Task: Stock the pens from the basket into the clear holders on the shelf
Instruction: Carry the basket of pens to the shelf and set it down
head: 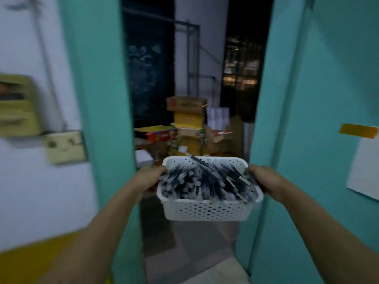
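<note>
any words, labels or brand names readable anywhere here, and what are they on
Nothing can be read for certain.
Dark print on the top cardboard box: too blurred.
White lettering on the red and orange box: too blurred.
The pens in the white basket: markings too small.
The paper sheet on the door: no print shows.

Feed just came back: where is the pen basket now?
Head view, lower centre: the basket is held up between the left hand and right hand, one on each end, in front of the teal doorway.
</note>
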A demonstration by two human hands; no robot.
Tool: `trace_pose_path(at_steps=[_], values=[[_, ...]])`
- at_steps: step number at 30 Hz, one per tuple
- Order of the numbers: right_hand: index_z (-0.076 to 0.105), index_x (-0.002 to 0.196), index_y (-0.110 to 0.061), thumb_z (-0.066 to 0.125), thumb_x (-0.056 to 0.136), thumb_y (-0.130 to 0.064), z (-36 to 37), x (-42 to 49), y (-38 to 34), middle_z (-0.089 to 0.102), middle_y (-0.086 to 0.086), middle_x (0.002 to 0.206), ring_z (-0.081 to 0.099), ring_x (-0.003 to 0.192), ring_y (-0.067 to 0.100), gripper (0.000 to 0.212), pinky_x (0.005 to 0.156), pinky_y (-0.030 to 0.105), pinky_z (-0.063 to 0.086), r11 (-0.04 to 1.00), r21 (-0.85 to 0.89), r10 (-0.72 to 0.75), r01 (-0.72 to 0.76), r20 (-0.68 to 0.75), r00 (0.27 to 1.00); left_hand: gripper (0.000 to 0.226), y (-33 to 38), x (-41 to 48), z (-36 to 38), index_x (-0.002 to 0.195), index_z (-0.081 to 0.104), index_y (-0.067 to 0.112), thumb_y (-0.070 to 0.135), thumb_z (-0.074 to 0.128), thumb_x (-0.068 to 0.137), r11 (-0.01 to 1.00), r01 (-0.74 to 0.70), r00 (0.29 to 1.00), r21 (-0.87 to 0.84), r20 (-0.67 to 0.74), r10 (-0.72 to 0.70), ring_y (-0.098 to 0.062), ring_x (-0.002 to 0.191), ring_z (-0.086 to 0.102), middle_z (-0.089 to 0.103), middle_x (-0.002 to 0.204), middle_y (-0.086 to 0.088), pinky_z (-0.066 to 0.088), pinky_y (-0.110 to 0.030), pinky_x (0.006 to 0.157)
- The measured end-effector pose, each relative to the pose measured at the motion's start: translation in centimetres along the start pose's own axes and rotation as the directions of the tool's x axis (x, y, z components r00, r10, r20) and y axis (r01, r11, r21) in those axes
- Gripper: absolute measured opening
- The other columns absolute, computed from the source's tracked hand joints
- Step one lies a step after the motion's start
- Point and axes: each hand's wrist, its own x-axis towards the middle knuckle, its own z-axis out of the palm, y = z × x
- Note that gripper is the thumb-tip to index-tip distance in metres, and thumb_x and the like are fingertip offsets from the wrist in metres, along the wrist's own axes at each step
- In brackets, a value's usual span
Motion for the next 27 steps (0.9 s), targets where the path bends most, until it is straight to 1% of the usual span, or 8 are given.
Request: trace_pose_path(at_steps=[2, 5, 8, 10, 15, 19, 23, 27], values=[[0.066, 0.086, -0.007, 0.052, 0.091, -0.024, 3.4, -1.2, -1.5, 0.071, 0.015, 0.078, 0.064, 0.071, 0.029, 0.023, 0.069, 0.035, 0.053, 0.999, 0.024, -0.026, 0.023, 0.169, 0.985, 0.024, -1.6, -3.1, -4.0, 0.093, 0.067, 0.002, 0.023, 0.056, 0.091, 0.999, 0.035, 0.995, 0.014, -0.092, -0.034, -0.031, 0.075, 0.068, 0.072, 0.088, -0.018, 0.056, -0.036, 0.068], [0.066, 0.092, -0.005, 0.048, 0.094, -0.023, 8.8, -3.6, -3.4, 0.071, 0.016, 0.082, 0.066, 0.077, 0.029, 0.025, 0.069, 0.035, 0.053, 0.997, 0.009, -0.077, 0.08, 0.407, 0.91, 0.032, -4.4, -8.6, -10.1, 0.095, 0.066, -0.006, 0.023, 0.055, 0.091, 0.993, 0.11, 0.966, 0.029, -0.237, -0.1, -0.028, 0.067, 0.066, 0.071, 0.084, -0.021, 0.053, -0.027, 0.054], [0.065, 0.098, -0.003, 0.048, 0.096, -0.023, 14.9, -6.7, -5.4, 0.07, 0.022, 0.091, 0.066, 0.082, 0.033, 0.026, 0.072, 0.039, 0.053, 0.987, 0.015, -0.136, 0.158, 0.588, 0.797, 0.039, -7.2, -14.9, -15.8, 0.094, 0.067, -0.009, 0.029, 0.057, 0.091, 0.982, 0.189, 0.907, 0.02, -0.387, -0.167, -0.034, 0.077, 0.069, 0.071, 0.087, -0.022, 0.057, -0.036, 0.062], [0.064, 0.095, -0.001, 0.048, 0.097, -0.02, 19.2, -9.2, -6.9, 0.069, 0.023, 0.086, 0.064, 0.075, 0.032, 0.025, 0.067, 0.037, 0.052, 0.979, 0.022, -0.164, 0.204, 0.679, 0.715, 0.038, -9.0, -19.2, -19.1, 0.095, 0.068, -0.008, 0.03, 0.059, 0.09, 0.972, 0.233, 0.841, -0.018, -0.499, -0.211, -0.036, 0.085, 0.069, 0.072, 0.089, -0.021, 0.058, -0.043, 0.071], [0.055, 0.068, -0.008, 0.05, 0.094, -0.013, 29.3, -16.8, -10.6, 0.055, 0.007, 0.047, 0.047, 0.038, 0.016, 0.027, 0.042, 0.019, 0.038, 0.969, 0.071, -0.193, 0.238, 0.818, 0.541, 0.034, -12.6, -29.3, -26.1, 0.093, 0.068, -0.004, 0.029, 0.062, 0.09, 0.941, 0.308, 0.643, -0.141, -0.698, -0.315, -0.033, 0.08, 0.069, 0.072, 0.089, -0.019, 0.059, -0.04, 0.069], [0.051, 0.061, -0.008, 0.052, 0.095, -0.013, 36.4, -23.8, -13.4, 0.047, 0.004, 0.041, 0.038, 0.033, 0.013, 0.034, 0.034, 0.016, 0.03, 0.953, 0.133, -0.234, 0.271, 0.891, 0.388, 0.034, -15.3, -36.4, -31.4, 0.089, 0.063, -0.001, 0.033, 0.061, 0.092, 0.907, 0.35, 0.481, -0.233, -0.786, -0.387, -0.029, 0.073, 0.067, 0.069, 0.086, -0.017, 0.053, -0.033, 0.057], [0.053, 0.066, -0.007, 0.055, 0.094, -0.013, 43.6, -31.5, -16.3, 0.05, 0.006, 0.048, 0.043, 0.035, 0.013, 0.029, 0.032, 0.016, 0.032, 0.929, 0.162, -0.264, 0.332, 0.92, 0.291, 0.031, -18.6, -43.7, -36.5, 0.077, 0.057, 0.004, 0.031, 0.064, 0.09, 0.887, 0.333, 0.319, -0.319, -0.848, -0.424, -0.025, 0.061, 0.063, 0.065, 0.072, -0.013, 0.046, -0.026, 0.048], [0.051, 0.066, -0.01, 0.053, 0.095, -0.015, 50.8, -39.6, -18.7, 0.048, 0.002, 0.044, 0.041, 0.029, 0.01, 0.03, 0.032, 0.015, 0.031, 0.896, 0.172, -0.268, 0.409, 0.944, 0.19, 0.033, -21.9, -50.8, -42.0, 0.087, 0.063, -0.002, 0.03, 0.066, 0.089, 0.881, 0.298, 0.202, -0.367, -0.878, -0.434, -0.028, 0.064, 0.065, 0.068, 0.073, -0.016, 0.05, -0.031, 0.055]])
